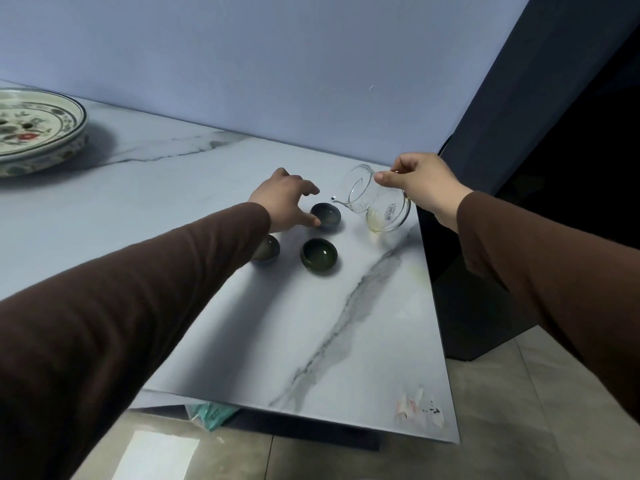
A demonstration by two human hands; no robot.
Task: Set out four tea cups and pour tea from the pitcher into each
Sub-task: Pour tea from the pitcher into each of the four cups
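Pour | our right hand (420, 187) grips the tilted glass pitcher (379, 202), right of centre | spout points left at blue cup (326, 216), just beside | our left hand (289, 202), fingers spread, steadies that cup.

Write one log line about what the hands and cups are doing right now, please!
right hand: holds tilted glass pitcher | left hand: touching blue cup | cups visible: three | spout: beside blue cup | table: marble
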